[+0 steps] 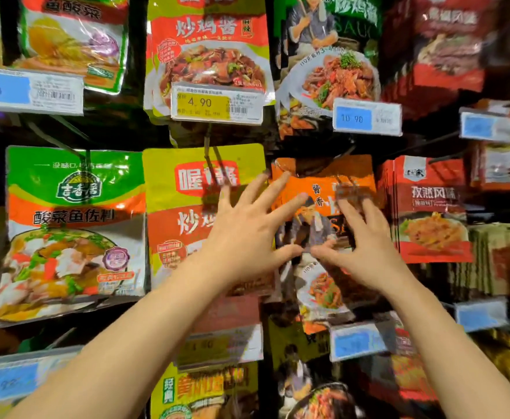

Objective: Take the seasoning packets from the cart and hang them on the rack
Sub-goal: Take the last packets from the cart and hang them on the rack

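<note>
1. The rack (413, 152) fills the whole view: dark hooks carry rows of hanging packets, with price tags clipped at the hook ends.
2. In the middle row, the green packet (72, 225) hangs at the far left, showing a fish dish on its front.
3. Just right of it hangs the yellow packet (187, 207), with a red label and a dark hook crossing its top edge.
4. The orange seasoning packet (320, 189) hangs between the yellow packet and the red packets (432, 207), its upper edge up at a hook; its print is blurred, so whether the hook passes through its hole cannot be told.
5. The left hand (247, 234) reaches in from the lower left, fingers straight and spread wide. Its palm lies over the yellow packet's right part, while its index finger and thumb lie across the left side of the orange seasoning packet.
6. The right hand (365, 246) reaches in from the lower right, fingers also straight and spread, lying flat on the right half of the orange seasoning packet. Neither hand curls round anything.
7. The two thumbs point at each other over the packet's middle, tips near but apart.
8. The yellow price tag (217, 102) reading 4.90 sits above the yellow packet.
9. The blue price tag (367, 117) reading 10.90 sits above the orange seasoning packet.
</note>
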The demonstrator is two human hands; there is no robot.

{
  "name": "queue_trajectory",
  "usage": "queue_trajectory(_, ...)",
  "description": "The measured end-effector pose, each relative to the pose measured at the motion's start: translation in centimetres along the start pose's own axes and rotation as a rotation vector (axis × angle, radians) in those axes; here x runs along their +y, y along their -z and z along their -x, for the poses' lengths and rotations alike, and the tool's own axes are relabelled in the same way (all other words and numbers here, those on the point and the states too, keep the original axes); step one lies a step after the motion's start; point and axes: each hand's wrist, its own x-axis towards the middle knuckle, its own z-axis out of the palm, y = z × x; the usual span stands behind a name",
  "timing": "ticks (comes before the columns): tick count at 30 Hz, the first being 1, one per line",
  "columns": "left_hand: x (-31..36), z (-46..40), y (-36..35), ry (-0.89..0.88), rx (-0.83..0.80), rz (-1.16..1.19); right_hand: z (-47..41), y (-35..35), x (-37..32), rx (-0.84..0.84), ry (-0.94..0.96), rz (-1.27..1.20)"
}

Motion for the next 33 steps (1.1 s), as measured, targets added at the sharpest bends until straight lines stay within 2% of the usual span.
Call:
queue_trajectory(2,0.1,-0.7,-1.3,0.043,-0.169,-0.035,0.0,-0.4,0.6,-0.063,-0.026,-0.045)
queue_trajectory(7,-0.1,-0.2,-3.2,0.046,-0.161,-0.071,0.1,-0.6,0.8,-0.046,-0.004,-0.034)
queue_trajectory(10,0.0,0.2,-2.3,0.02,-0.063,-0.02,0.9,-0.4,0.3,0.017,0.062,-0.039)
queue_trajectory(13,-0.6,2.1,-1.2,-0.007,0.104,0.051,1.8,-0.6,-2.1,0.113,0.258,-0.07)
queue_trajectory(15,-1.6,4.0,0.1,0.01,0.213,0.092,2.3,-1.1,-4.9,0.11,0.366,-0.14)
queue_trajectory(20,-8.1,10.9,4.3,0.221,0.263,0.065,4.1,-4.6,-14.2,-0.003,0.544,-0.338)
queue_trajectory(23,-14.6,16.4,6.5,0.378,0.287,0.075,4.8,-7.5,-20.1,-0.108,0.587,-0.348)
queue_trajectory(25,-19.2,20.5,7.4,0.479,0.252,0.026,4.5,-9.9,-23.9,-0.158,0.57,-0.297)
queue_trajectory(28,-25.6,26.2,8.0,0.598,0.08,-0.05,3.6,-14.0,-29.1,-0.235,0.444,-0.091)
queue_trajectory(31,-29.7,29.8,7.1,0.66,-0.109,0.041,3.4,-17.7,-32.6,-0.288,0.339,0.183)
queue_trajectory(33,-31.0,30.2,6.2,0.674,-0.224,0.107,3.7,-19.0,-33.9,-0.279,0.277,0.265)
